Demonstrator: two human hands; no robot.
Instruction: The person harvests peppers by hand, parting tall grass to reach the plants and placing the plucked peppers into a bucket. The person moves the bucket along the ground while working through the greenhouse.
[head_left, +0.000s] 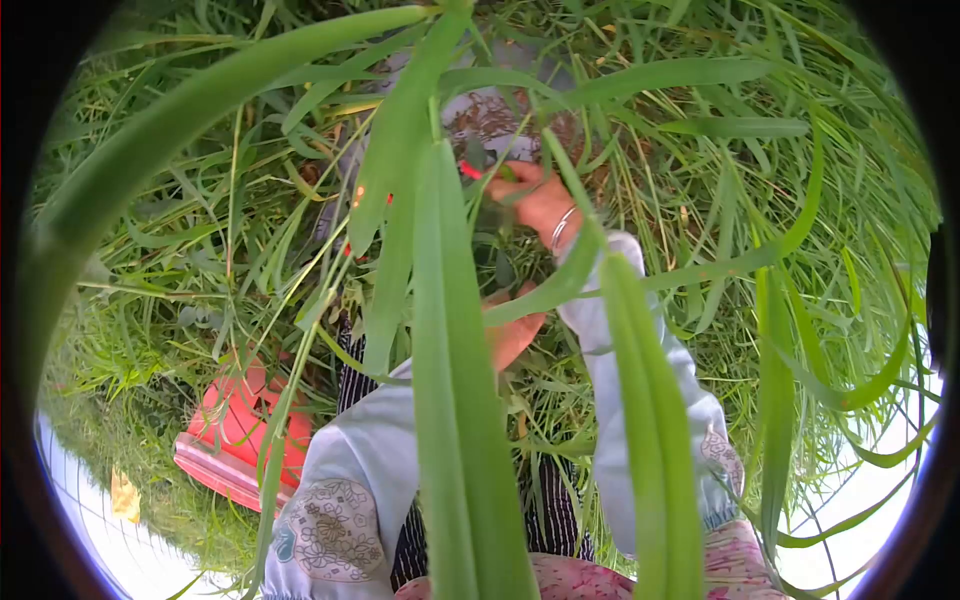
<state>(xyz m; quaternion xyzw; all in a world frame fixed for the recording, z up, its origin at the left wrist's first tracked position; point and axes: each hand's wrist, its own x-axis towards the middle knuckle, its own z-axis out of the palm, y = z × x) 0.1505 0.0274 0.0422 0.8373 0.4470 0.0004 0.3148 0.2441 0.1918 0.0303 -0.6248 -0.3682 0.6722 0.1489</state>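
Observation:
My right hand (pixel 538 205), with a silver bangle at the wrist, reaches forward into the plants. Its fingers are closed near a small bright green piece (pixel 508 173), and what they grip is too small to make out. Just left of the fingertips shows a small red thing (pixel 470 170). My left hand (pixel 518 335) is lower and nearer to me, among dark green leaves (pixel 503 272). A broad grass blade (pixel 450 350) crosses in front of it and hides its fingers.
Tall grass (pixel 750 190) surrounds both arms, and long blades hang close to the camera. A red plastic container (pixel 240 430) lies in the grass at lower left. Beyond my hands is a greyish sheet-like surface (pixel 520 60) with brown, dry-looking bits.

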